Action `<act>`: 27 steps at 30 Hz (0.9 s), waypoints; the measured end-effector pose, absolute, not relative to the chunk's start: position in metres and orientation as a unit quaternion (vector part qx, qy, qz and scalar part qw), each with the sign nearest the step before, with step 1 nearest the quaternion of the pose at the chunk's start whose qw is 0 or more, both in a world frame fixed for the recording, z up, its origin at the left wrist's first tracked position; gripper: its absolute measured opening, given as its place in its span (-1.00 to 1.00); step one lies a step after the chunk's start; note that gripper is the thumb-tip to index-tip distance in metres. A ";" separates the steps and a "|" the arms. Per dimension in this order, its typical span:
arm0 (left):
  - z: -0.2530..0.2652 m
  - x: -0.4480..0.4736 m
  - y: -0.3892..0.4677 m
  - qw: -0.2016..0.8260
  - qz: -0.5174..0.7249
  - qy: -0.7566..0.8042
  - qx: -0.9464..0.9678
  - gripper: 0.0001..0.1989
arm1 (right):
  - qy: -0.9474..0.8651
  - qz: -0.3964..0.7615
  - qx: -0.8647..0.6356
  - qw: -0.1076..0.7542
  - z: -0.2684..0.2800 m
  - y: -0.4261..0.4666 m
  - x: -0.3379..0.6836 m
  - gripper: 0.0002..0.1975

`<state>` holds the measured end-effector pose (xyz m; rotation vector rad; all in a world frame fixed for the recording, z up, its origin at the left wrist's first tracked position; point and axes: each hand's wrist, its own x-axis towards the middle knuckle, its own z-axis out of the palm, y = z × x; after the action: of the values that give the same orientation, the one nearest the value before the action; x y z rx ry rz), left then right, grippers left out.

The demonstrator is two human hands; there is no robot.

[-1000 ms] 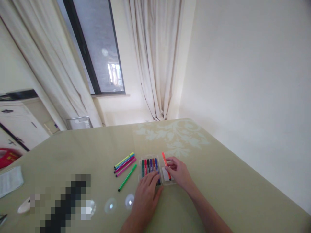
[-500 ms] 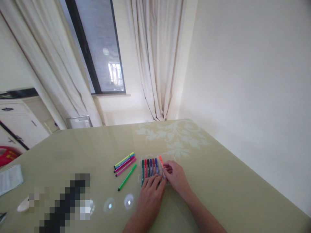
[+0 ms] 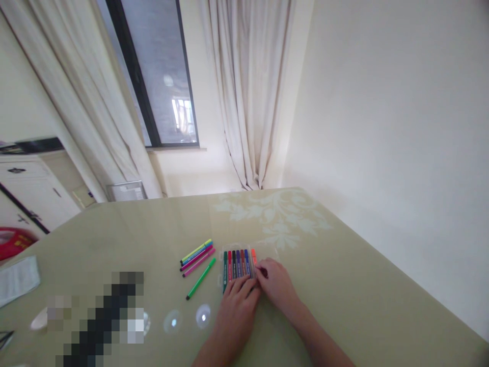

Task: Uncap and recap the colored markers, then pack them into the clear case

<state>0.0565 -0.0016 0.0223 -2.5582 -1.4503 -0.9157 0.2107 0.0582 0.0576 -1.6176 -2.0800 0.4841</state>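
Observation:
A clear plastic case (image 3: 220,280) lies on the table with a row of dark and coloured markers (image 3: 234,265) in it. My left hand (image 3: 239,306) rests over the lower ends of the row, its fingers stretched out flat. At the right end of the row is an orange marker (image 3: 254,255), lined up nearly parallel with the others. My right hand (image 3: 280,285) has thumb and fingers pinched on the lower part of that marker, which they hide. Left of the case a green felt-tip pen (image 3: 200,279) lies slanted below several pens (image 3: 196,255) in yellow, blue, magenta and pink.
The glossy table (image 3: 336,285) runs up to a white wall at the right and a curtained window ahead. A pale cloth or paper (image 3: 19,280) lies at the left edge. A blurred-out dark long object (image 3: 103,321) is at front left.
The orange marker has gone from a slant to nearly in line with the row and sits a little lower. My right hand has shifted slightly with it; my left hand stays in place.

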 end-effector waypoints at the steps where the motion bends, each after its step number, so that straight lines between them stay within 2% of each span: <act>1: 0.023 0.056 -0.001 0.024 -0.301 -0.468 -0.831 -0.63 | -0.756 0.176 -0.588 0.226 0.058 0.059 0.211 -0.77; 7: 0.023 0.050 0.001 0.018 -0.303 -0.450 -0.840 -0.58 | -0.752 0.199 -0.566 0.271 0.054 0.063 0.218 -0.72; 12: 0.034 0.036 0.003 -0.033 -0.339 -0.502 -0.795 -0.72 | -0.713 0.239 -0.577 0.318 0.051 0.067 0.225 -0.69; 16: 0.043 0.014 0.009 0.007 -0.336 -0.560 -0.757 -0.75 | -0.707 0.250 -0.579 0.320 0.053 0.066 0.224 -0.69; 19: 0.047 -0.008 0.013 0.074 -0.285 -0.654 -0.697 -0.74 | -0.715 0.239 -0.575 0.318 0.055 0.065 0.223 -0.68; 22: 0.049 -0.028 0.014 0.114 -0.179 -0.755 -0.620 -0.75 | -0.723 0.228 -0.571 0.314 0.057 0.064 0.222 -0.70; 24: 0.047 -0.038 0.014 0.105 -0.127 -0.781 -0.603 -0.75 | -0.729 0.225 -0.567 0.312 0.057 0.063 0.221 -0.71; 27: 0.042 -0.044 0.016 0.075 -0.112 -0.774 -0.618 -0.70 | -0.733 0.223 -0.559 0.318 0.056 0.062 0.220 -0.72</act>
<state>-0.0437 0.0163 0.0420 -1.8545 -2.3232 -0.3368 0.2197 0.0623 0.0564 -1.4705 -1.9280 0.5873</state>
